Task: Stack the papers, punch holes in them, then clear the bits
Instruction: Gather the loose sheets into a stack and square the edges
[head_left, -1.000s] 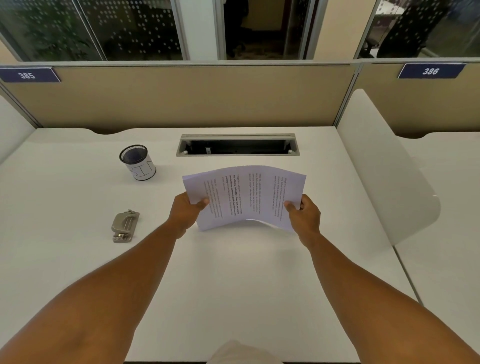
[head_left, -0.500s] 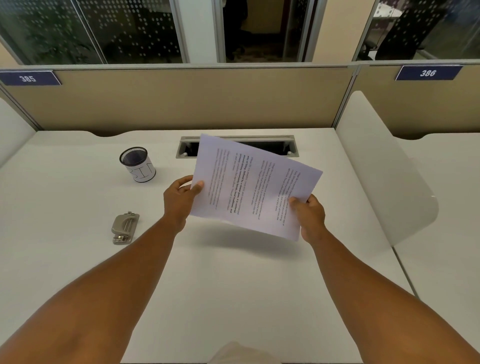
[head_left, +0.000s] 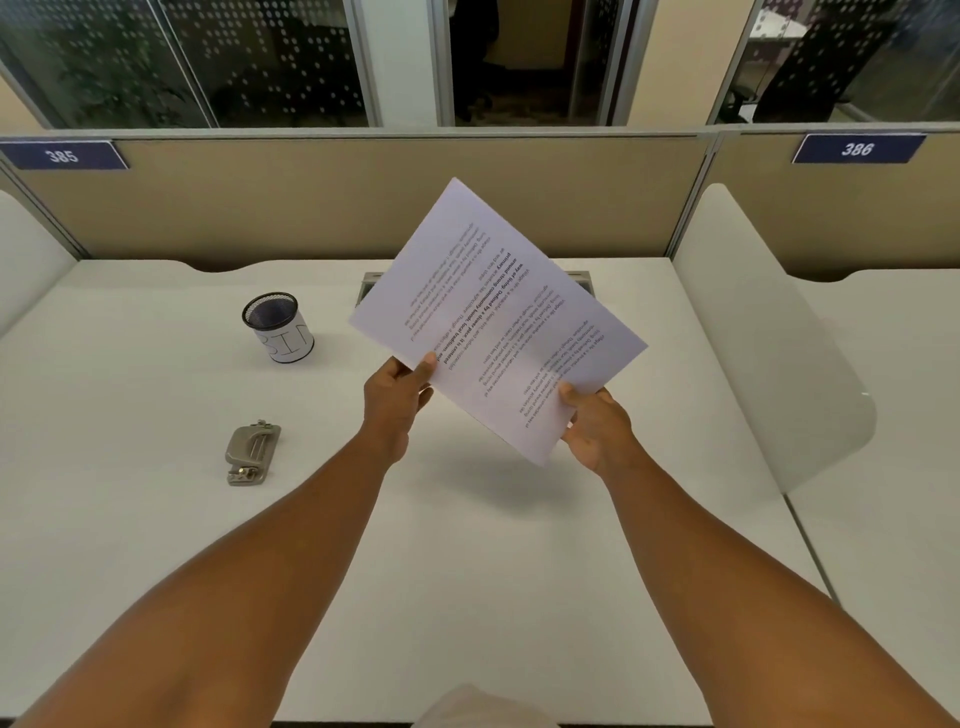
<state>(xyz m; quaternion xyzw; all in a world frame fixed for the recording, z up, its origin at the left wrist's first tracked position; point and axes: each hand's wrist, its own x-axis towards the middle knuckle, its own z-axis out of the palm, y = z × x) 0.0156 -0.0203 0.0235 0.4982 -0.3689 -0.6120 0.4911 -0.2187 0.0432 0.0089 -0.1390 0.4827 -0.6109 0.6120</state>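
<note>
The papers (head_left: 498, 317) are up off the desk (head_left: 467, 571), held in the air over its far middle and tilted so one corner points to about eleven o'clock and the opposite one toward five. The left hand (head_left: 397, 400) pinches the lower-left edge, thumb on the printed face and fingers curled behind; the right hand (head_left: 597, 423) grips the lower-right corner the same way, thumb on top, the rest tucked under the sheets. To my eye this is the stacking step: the sheets look gathered and are being turned about, probably to square the edges, and nothing has been punched yet. The next move calls for tapping the edges flush, then bringing one margin to the hole punch (head_left: 253, 452), which lies flat on the desk at about nine o'clock from the hands, well apart from them; one hand will have to let go to work it. As for counts: one stack of paper, though from here the sheets lie so tight together I can't say how many are in it; one punch; one mesh cup (head_left: 278, 326), a bin by its label, standing near ten o'clock beyond the punch, likely where the bits belong; two hands, both busy. No paper bits show on the desk so far.
</note>
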